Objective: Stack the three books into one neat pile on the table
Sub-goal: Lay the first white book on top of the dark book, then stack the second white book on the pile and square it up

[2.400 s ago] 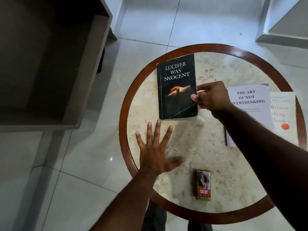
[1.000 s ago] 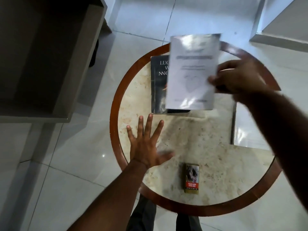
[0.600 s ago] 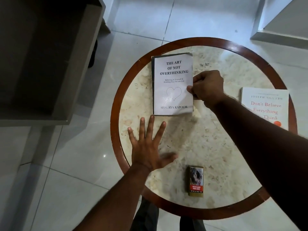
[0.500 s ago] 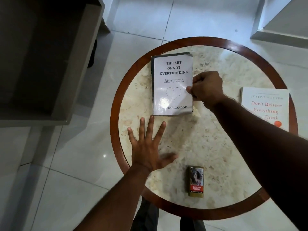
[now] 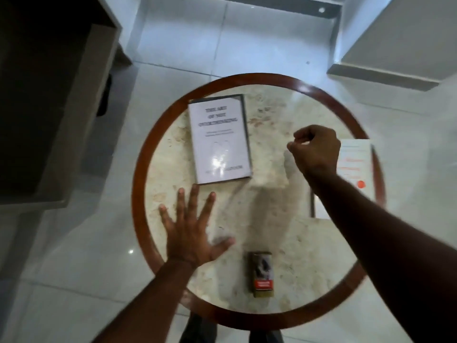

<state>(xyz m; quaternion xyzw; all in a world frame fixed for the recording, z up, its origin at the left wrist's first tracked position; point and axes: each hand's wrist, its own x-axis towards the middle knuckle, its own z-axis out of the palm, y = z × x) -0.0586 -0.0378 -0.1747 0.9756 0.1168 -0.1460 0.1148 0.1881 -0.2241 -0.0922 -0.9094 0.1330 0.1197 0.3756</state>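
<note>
Books are seen at two spots on the round table (image 5: 138, 194), marble top inside a brown wooden rim. White book (image 5: 220, 139) is laid flat on the far-left part of the top, cover up, title blurred. A dark edge of a second book (image 5: 244, 120) is exposed along its right side and far edge, so the white one is stacked on it, slightly offset. Third book (image 5: 356, 167), white cover with orange print and an orange dot, is laid flat at the right rim, well apart from the pile and partly hidden by the right forearm.

Left hand (image 5: 193, 233) is pressed flat on the tabletop, fingers spread wide, nothing held; fingertips are just near the pile's near edge, contact cannot be told.

Right hand (image 5: 314, 149) is held above the table between the pile and the third book, fingers curled loosely in, thumb and forefinger close together, nothing gripped.

Small box (image 5: 263, 274), a pack with a red label, is laid closed near the near edge of the table; contents cannot be seen.
</note>
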